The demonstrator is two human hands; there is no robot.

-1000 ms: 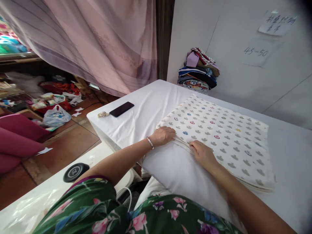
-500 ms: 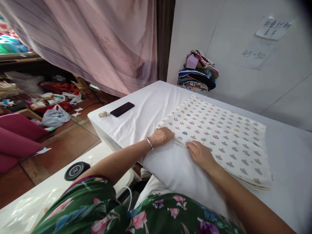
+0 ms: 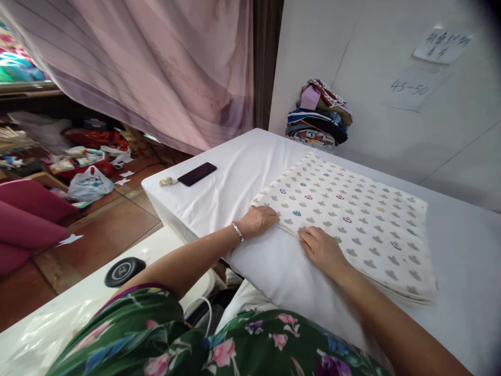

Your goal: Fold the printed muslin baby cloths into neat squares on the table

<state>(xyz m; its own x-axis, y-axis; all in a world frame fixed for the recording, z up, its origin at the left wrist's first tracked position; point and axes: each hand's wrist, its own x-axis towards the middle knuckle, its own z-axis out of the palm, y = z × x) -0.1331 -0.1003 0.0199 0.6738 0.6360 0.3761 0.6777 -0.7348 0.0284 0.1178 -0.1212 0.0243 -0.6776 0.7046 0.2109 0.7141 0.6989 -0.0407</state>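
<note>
A white pillow (image 3: 282, 274) lies at the near edge of the table, its far end inside a cream pillowcase (image 3: 352, 219) printed with small grey and coloured shapes. My left hand (image 3: 259, 219), with a bracelet on the wrist, grips the open hem of the pillowcase at its left corner, fingers curled. My right hand (image 3: 321, 249) is closed on the same hem a little to the right, pinching the fabric against the pillow.
The table (image 3: 230, 183) is covered in white cloth. A black phone (image 3: 197, 174) and a small beige scrap (image 3: 167, 181) lie at its left. Folded fabrics (image 3: 319, 117) are stacked against the wall. A pink curtain (image 3: 164, 68) hangs at the left; clutter covers the floor.
Both hands have shifted slightly along the pillowcase hem, the right one drawing a little toward the left. The pillow and case have barely moved.
</note>
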